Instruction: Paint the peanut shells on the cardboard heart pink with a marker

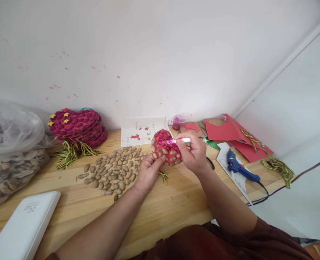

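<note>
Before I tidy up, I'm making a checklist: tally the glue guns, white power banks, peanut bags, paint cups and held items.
Blue glue gun: 1
White power bank: 1
Peanut bag: 1
Paint cup: 1
Held items: 2 (peanut-covered piece, white-handled painting tool)
Total: 6

Dk. reddish-brown top (187,243) w/ some folds, R sleeve (269,231) of same col.; L hand (149,169) & R hand (193,151) are bare.

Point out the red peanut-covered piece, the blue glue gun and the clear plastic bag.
Red peanut-covered piece (167,151): head view, middle of its face.
Blue glue gun (240,168): head view, its body.
Clear plastic bag (12,126): head view, its upper wall.
</note>
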`<state>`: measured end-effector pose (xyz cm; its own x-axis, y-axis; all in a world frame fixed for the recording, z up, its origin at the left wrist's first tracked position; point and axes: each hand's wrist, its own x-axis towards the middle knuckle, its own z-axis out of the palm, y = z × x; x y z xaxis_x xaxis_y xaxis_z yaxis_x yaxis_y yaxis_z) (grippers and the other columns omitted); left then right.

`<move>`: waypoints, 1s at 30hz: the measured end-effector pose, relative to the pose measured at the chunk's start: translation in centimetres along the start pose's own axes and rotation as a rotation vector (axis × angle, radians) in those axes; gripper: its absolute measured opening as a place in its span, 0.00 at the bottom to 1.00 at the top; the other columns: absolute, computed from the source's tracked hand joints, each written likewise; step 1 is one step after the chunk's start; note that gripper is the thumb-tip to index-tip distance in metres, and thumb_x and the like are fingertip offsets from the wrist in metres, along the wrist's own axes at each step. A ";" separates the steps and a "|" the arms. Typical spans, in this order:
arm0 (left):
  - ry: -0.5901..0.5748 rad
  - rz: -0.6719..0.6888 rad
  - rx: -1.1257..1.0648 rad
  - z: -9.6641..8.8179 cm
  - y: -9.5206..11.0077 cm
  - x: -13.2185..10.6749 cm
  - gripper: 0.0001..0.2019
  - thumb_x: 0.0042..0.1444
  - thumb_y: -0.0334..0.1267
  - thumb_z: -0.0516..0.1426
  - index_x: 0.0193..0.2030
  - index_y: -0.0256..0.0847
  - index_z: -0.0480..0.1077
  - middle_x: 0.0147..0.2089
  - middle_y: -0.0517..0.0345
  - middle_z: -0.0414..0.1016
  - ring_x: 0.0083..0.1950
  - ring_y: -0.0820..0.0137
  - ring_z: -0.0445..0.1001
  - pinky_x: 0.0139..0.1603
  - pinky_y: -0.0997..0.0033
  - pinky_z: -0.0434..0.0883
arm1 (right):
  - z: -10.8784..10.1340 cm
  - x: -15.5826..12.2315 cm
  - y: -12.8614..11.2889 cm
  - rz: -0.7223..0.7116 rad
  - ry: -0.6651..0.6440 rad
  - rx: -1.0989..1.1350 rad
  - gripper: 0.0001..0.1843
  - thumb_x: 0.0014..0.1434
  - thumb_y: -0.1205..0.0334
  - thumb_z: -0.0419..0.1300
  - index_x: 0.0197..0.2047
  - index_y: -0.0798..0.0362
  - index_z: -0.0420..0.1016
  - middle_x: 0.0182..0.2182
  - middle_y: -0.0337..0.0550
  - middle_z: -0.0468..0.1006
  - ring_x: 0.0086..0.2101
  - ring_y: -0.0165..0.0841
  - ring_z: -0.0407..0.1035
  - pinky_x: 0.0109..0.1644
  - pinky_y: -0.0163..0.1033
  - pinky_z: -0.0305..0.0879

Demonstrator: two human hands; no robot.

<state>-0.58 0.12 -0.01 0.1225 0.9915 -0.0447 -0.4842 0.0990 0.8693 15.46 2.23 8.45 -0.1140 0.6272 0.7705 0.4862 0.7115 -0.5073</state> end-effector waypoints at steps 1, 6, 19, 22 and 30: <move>0.005 0.003 0.005 0.0 0.0 0.0 0.17 0.52 0.50 0.71 0.38 0.38 0.81 0.38 0.52 0.84 0.38 0.65 0.78 0.45 0.67 0.73 | 0.0 0.0 0.0 0.002 0.009 -0.009 0.06 0.69 0.60 0.59 0.42 0.49 0.78 0.36 0.43 0.82 0.38 0.36 0.75 0.47 0.45 0.71; -0.008 0.033 0.048 0.1 0.0 -0.1 0.17 0.53 0.51 0.70 0.40 0.38 0.82 0.39 0.51 0.85 0.40 0.63 0.79 0.48 0.65 0.74 | 0.0 0.0 0.0 0.013 0.020 -0.015 0.07 0.69 0.59 0.59 0.42 0.49 0.78 0.36 0.43 0.82 0.37 0.35 0.75 0.45 0.45 0.71; 0.093 0.183 0.359 0.8 0.8 -0.8 0.11 0.54 0.47 0.68 0.33 0.40 0.79 0.27 0.60 0.74 0.34 0.66 0.72 0.42 0.69 0.69 | -0.1 -0.2 -0.7 -0.095 -0.011 -0.078 0.04 0.68 0.63 0.60 0.43 0.48 0.77 0.35 0.42 0.82 0.37 0.37 0.74 0.45 0.47 0.70; 0.107 0.215 0.425 0.8 0.8 -0.8 0.11 0.56 0.46 0.66 0.33 0.40 0.78 0.27 0.61 0.71 0.30 0.69 0.66 0.38 0.71 0.67 | 0.0 -0.3 -1.3 -0.141 -0.031 -0.115 0.03 0.67 0.64 0.61 0.41 0.47 0.76 0.33 0.41 0.82 0.36 0.37 0.73 0.44 0.47 0.68; 0.117 0.233 0.483 0.8 0.9 -0.8 0.11 0.56 0.46 0.65 0.31 0.40 0.77 0.25 0.63 0.66 0.28 0.72 0.59 0.32 0.73 0.60 | 0.1 -0.2 -1.7 -0.225 -0.009 -0.206 0.05 0.65 0.67 0.62 0.43 0.47 0.76 0.33 0.41 0.83 0.37 0.38 0.73 0.44 0.48 0.67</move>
<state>-0.43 -0.63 1.24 -0.0514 0.9881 0.1450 -0.0311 -0.1467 0.9887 14.57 0.95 9.15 -0.2461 0.4650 0.8504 0.6135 0.7540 -0.2348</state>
